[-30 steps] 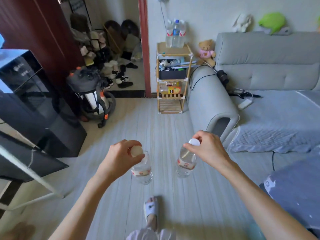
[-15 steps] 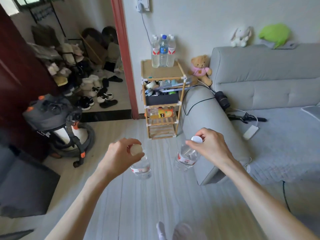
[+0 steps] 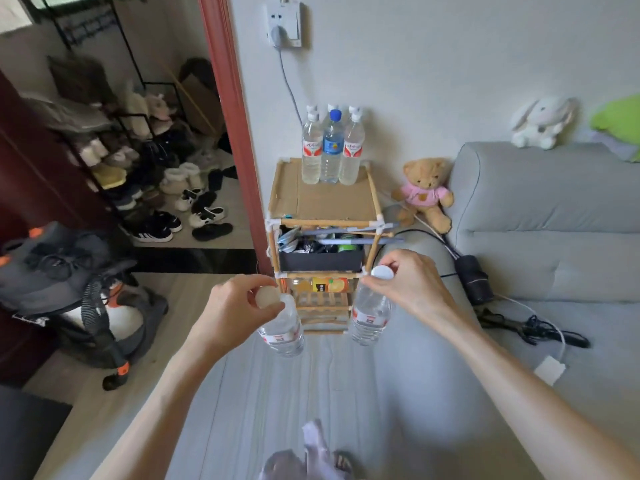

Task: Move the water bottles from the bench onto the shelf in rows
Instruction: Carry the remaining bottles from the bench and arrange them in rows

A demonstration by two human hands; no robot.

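We carry two clear water bottles by their white caps, one per hand. The left hand point(image 3: 235, 306) has its fingers closed round the cap of the left bottle point(image 3: 282, 329); the right hand point(image 3: 412, 289) pinches the cap of the right bottle point(image 3: 369, 315). Both bottles hang upright over the floor, red-and-white labels low on their bodies, well apart from each other.

Ahead, a bamboo shelf point(image 3: 325, 202) stands against the white wall. On the back of its top board: several bottles on the shelf point(image 3: 330, 150), close together, the front three a row with the blue-capped one in the middle. Grey sofa point(image 3: 554, 237) to the right, teddy bear point(image 3: 426, 192) on its arm; a vacuum cleaner point(image 3: 69, 289) at left, a shoe rack point(image 3: 114, 140) through the doorway.

Against half a second ago: the shelf is nearer and larger in view, now just beyond the bottles; grips unchanged.
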